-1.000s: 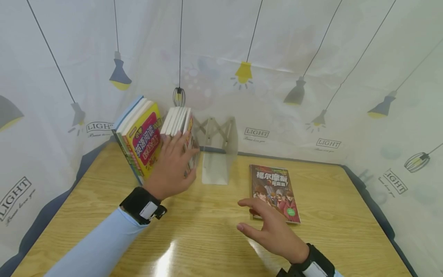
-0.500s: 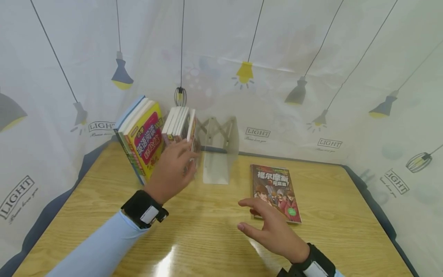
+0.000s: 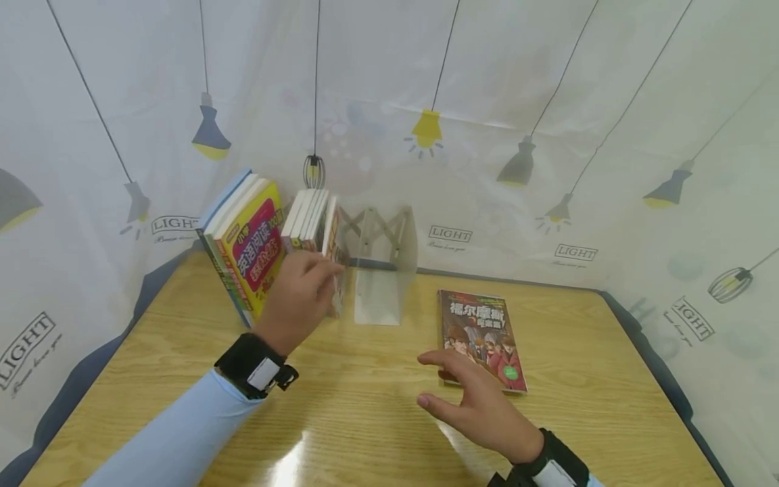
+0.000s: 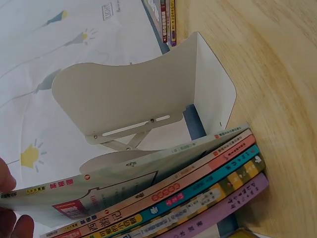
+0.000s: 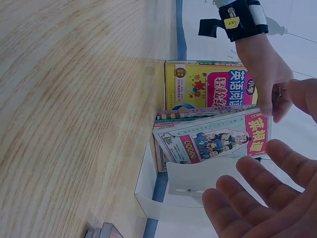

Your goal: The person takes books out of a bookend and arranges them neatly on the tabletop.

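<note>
My left hand (image 3: 298, 301) pinches the upper spine of a thin pale-green comic book (image 4: 114, 188) at the right end of a row. Its thumb and fingers lie on opposite sides of the book in the left wrist view. The book tilts out a little from the other slim books (image 4: 213, 198), which stand close together. A yellow workbook (image 3: 252, 243) leans at the row's left. My right hand (image 3: 481, 406) hovers with fingers extended and holds nothing, near a dark red comic book (image 3: 483, 331) lying flat on the table.
Right of the row stands an off-white metal bookend (image 3: 379, 301) with a crossed folding bracket. A lamp-printed curtain (image 3: 487, 196) closes off the back of the wooden table (image 3: 365, 419).
The left hand has gone from spread fingers over the row to a pinch on its rightmost book, which now stands slightly apart at the top. The right hand has stayed still.
</note>
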A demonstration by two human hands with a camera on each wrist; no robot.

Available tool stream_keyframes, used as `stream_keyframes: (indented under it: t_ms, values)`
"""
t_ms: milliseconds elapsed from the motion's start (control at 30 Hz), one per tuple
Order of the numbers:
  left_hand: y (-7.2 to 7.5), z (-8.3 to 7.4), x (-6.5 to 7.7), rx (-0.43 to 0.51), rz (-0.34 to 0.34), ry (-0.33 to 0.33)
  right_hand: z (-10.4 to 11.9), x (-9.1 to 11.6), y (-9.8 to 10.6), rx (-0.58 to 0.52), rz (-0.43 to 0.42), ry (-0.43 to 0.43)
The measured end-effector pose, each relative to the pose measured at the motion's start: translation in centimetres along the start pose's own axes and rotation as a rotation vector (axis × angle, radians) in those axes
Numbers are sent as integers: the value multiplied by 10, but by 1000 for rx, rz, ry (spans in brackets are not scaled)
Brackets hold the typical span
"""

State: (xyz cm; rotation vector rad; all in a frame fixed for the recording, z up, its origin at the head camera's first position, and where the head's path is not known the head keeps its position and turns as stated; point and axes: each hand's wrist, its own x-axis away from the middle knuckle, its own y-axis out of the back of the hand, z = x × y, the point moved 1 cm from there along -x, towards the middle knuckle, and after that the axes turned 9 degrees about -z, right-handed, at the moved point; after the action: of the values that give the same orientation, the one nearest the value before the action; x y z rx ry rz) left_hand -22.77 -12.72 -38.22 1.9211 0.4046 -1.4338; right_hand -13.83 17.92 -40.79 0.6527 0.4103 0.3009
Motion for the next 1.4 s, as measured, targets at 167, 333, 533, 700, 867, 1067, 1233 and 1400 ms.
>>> stream_keyframes:
  t_ms: [167,333,533,700,867,1067,1233,1400]
  values:
    - [-2,-1,2,3,10,105,-1,0,0,10,-7,15]
    - [-5,0,7,-25,102,234,-3,1,0,22,-14,26]
    - [-9,5,16,-62,180,283,-5,1,-1,9,-13,19]
    - [-10,6,16,-61,187,290,-5,2,-1,11,-17,19]
    - [-10,6,13,-60,165,244,-7,2,-1,9,-17,21]
    - [-7,8,3,-83,127,172,-6,3,-1,8,-19,22]
    - [-5,9,-1,-162,145,155,-6,3,-1,8,-12,14]
    - [-6,11,1,-239,200,165,-5,3,0,5,-9,9]
